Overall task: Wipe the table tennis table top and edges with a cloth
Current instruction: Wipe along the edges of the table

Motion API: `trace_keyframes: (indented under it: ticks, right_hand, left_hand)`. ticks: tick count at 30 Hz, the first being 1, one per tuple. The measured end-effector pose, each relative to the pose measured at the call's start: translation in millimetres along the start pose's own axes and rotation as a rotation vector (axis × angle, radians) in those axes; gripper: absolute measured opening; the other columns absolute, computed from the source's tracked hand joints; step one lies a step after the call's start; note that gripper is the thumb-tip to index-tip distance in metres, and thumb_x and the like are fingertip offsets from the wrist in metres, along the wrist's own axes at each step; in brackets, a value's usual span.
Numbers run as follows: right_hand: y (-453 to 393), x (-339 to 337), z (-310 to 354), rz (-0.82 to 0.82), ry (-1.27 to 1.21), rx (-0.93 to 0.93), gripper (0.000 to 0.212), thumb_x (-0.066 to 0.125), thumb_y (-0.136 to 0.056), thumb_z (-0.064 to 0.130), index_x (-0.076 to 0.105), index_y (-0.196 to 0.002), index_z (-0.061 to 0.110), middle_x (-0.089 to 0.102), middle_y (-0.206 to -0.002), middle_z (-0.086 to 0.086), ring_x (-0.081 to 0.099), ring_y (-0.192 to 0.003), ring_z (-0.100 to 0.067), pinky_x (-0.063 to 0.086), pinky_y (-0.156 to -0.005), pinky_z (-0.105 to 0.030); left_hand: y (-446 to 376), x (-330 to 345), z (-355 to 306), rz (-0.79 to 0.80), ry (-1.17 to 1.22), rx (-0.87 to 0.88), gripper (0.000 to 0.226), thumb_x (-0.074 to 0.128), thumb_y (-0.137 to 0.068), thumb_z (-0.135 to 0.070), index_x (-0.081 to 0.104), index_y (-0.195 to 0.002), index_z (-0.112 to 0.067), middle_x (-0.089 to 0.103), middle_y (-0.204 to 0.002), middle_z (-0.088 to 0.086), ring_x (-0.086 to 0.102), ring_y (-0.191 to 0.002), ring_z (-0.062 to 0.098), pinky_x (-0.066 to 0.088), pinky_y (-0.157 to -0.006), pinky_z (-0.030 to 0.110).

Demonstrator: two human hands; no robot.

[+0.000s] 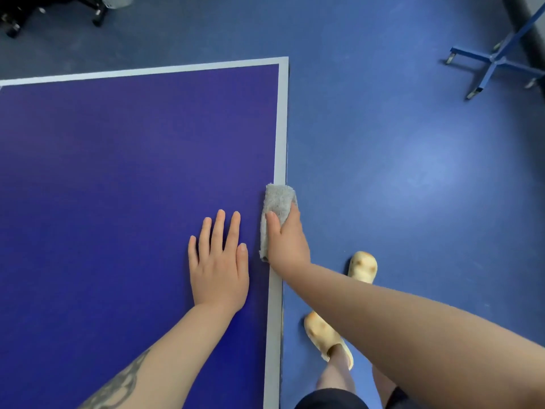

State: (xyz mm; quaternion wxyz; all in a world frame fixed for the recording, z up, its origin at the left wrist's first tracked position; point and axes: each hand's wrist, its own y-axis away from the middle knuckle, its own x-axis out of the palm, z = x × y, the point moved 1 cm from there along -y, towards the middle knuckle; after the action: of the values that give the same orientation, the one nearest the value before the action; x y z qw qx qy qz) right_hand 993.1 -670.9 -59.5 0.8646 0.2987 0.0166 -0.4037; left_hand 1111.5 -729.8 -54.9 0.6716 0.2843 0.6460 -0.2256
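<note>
A blue table tennis table [118, 172] with a white border line fills the left of the view; its far right corner is near the top centre. A folded grey cloth [275, 208] is draped over the table's right edge. My right hand [287, 240] grips the cloth there, thumb on top and fingers wrapped over the side, hidden below the edge. My left hand [219, 261] lies flat on the table top just left of the cloth, fingers straight.
The blue floor [413, 187] runs along the right of the table, where my feet in yellow slippers [362, 267] stand. A blue wheeled frame [495, 60] is at the far right. Black wheeled legs [97, 13] stand beyond the table's far end.
</note>
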Motion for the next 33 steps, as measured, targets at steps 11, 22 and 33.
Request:
trace_keyframes:
  ticks: [11,22,33]
  right_hand:
    - [20.7,0.7,-6.5,-0.01,-0.014,-0.077,0.053,0.036,-0.105,0.039,0.02,-0.154,0.028,0.041,-0.143,0.013,0.044,-0.126,-0.006,0.032,-0.09,-0.021]
    - [56.7,5.7,-29.4,-0.039,-0.073,-0.137,0.054,0.037,-0.103,0.042,0.017,-0.152,0.04,0.036,-0.131,0.031,0.039,-0.119,0.01,0.033,-0.087,-0.012]
    - [19.3,2.3,-22.3,-0.004,-0.121,-0.159,0.056,0.039,-0.103,0.039,0.016,-0.154,0.039,0.038,-0.142,0.029,0.038,-0.126,0.011,0.034,-0.095,-0.012]
  left_hand:
    - [-87.2,-8.9,-12.1,0.022,0.05,0.161,0.054,0.009,-0.102,-0.038,0.003,-0.155,-0.034,0.001,-0.164,-0.005,-0.005,-0.151,0.017,0.002,-0.121,0.042]
    - [-86.6,-8.5,-15.5,-0.042,0.081,0.156,0.057,0.012,-0.098,-0.041,0.018,-0.155,-0.031,0.016,-0.163,-0.003,0.008,-0.151,0.019,0.01,-0.121,0.044]
    - [-87.8,-14.8,-15.9,-0.013,0.082,0.137,0.057,0.019,-0.098,-0.042,0.024,-0.153,-0.031,0.025,-0.16,-0.001,0.018,-0.148,0.022,0.019,-0.118,0.044]
